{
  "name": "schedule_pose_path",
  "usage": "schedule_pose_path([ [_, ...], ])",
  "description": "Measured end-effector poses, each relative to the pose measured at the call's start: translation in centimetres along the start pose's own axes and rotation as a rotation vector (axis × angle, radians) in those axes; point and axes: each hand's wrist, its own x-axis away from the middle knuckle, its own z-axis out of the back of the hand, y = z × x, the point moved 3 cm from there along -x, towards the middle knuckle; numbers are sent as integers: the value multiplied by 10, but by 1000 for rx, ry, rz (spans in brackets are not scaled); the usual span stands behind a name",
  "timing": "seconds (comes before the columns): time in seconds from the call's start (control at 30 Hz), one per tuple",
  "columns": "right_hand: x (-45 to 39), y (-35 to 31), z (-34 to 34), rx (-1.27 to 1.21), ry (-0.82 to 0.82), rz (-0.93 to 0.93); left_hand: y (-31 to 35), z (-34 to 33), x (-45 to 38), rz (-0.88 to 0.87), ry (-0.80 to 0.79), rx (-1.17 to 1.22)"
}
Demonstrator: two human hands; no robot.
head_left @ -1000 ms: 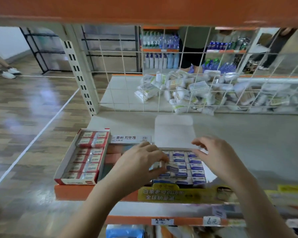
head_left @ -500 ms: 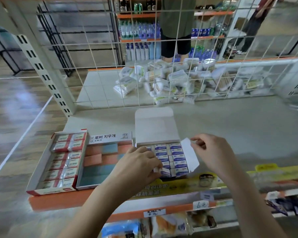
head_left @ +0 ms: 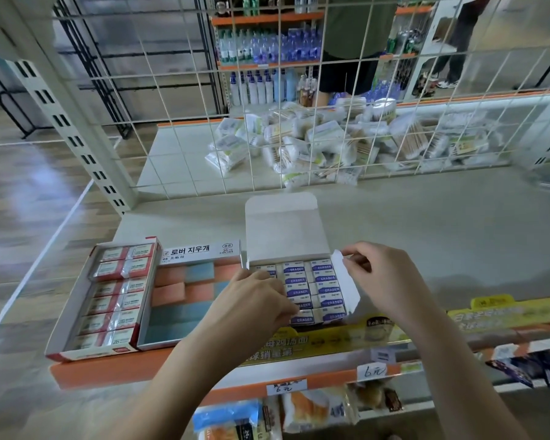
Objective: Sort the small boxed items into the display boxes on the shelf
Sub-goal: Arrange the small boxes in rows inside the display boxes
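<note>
On the grey shelf stands an open white display box full of blue-labelled erasers; the left hand rests among them, fingers curled; the right hand pinches its side flap; beside it lie a box of pink and blue erasers and a red box.

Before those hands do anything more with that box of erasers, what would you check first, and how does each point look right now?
1. Lid of the white cardboard eraser display box folded back: ok.
2. Right hand pinching the white side flap: ok.
3. Left hand on the blue-labelled erasers: ok; what it grips, cannot tell.
4. Eraser rows full: cannot tell, the left hand hides some.
5. Red-and-white box of wrapped erasers beside the pink-and-blue eraser box, both open: ok.
</note>
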Motion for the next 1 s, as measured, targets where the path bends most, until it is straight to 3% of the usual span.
schedule_pose_path([
  [0.37, -4, 6, 15, 0, -39, 27, 6, 13, -22, -73, -20, 25],
  [0.5, -8, 28, 43, 23, -5, 14, 24, 40, -54, -156, 59, -23],
  [0.6, -7, 57, 71, 88, 23, -18, 59, 60, -88, -259, 154, -27],
  [0.77, -1, 129, 122, 256, 23, -75, 142, 65, -161, -418, 178, -90],
  [1.0, 15, 241, 205, 366, 64, -264, 268, 44, -267, -521, 228, -221],
])
